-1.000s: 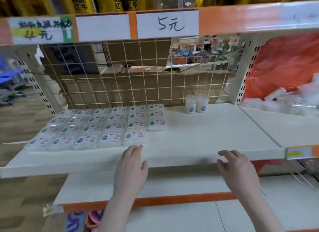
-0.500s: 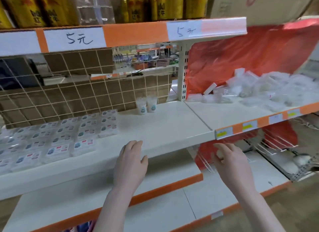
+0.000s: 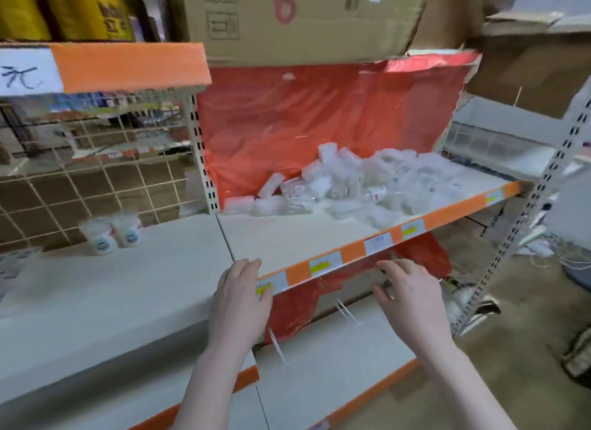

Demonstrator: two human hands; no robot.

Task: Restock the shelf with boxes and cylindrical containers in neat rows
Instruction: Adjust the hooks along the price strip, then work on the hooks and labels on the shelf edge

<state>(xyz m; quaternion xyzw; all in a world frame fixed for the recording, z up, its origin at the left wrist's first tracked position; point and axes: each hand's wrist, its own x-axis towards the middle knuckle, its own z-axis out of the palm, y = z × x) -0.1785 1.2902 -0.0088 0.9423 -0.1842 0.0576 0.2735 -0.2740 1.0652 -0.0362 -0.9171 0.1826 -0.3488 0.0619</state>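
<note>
Here both hands hang empty in front of the shelf (image 3: 319,237), fingers loosely extended and grasping nothing. The left hand (image 3: 238,304) sits at the front edge where the two shelf boards meet, its fingers (image 3: 248,266) seeming to overlap the orange price strip (image 3: 415,228); contact is hard to judge. The right hand (image 3: 412,296) hovers below that strip, fingers relaxed and slightly spread. On the right-hand board, a loose heap of clear plastic boxes (image 3: 358,186) lies jumbled against the red plastic sheet (image 3: 303,122). On the left board, two cylindrical containers (image 3: 110,232) stand upright side by side near the wire grid (image 3: 96,186). A cardboard carton (image 3: 303,16) rests above.
</note>
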